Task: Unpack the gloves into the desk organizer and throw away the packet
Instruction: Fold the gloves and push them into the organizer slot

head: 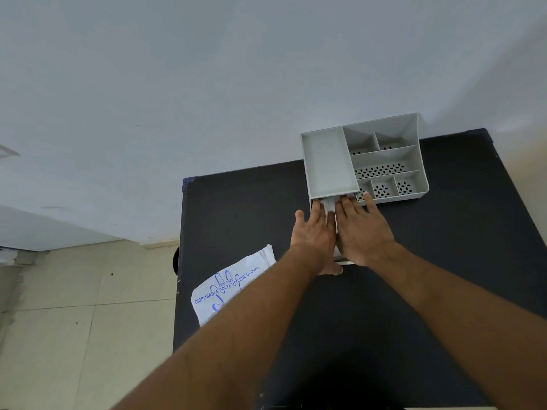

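A grey desk organizer (328,161) with several compartments stands at the far edge of the black table (236,220). Both my hands lie flat, side by side, just in front of its left tray. My left hand (315,235) and my right hand (362,229) press down on a pale stack of gloves (330,216), whose end reaches under the tray's front edge. Only a strip of the stack shows between my hands. The white glove packet (228,287) with blue print lies on the table's left edge, partly under my left forearm.
The table ends at a pale wall behind the organizer. To the left, beyond the table edge, lies a beige tiled floor (74,321). Bare black tabletop spreads to the right of my right arm and in front of the packet.
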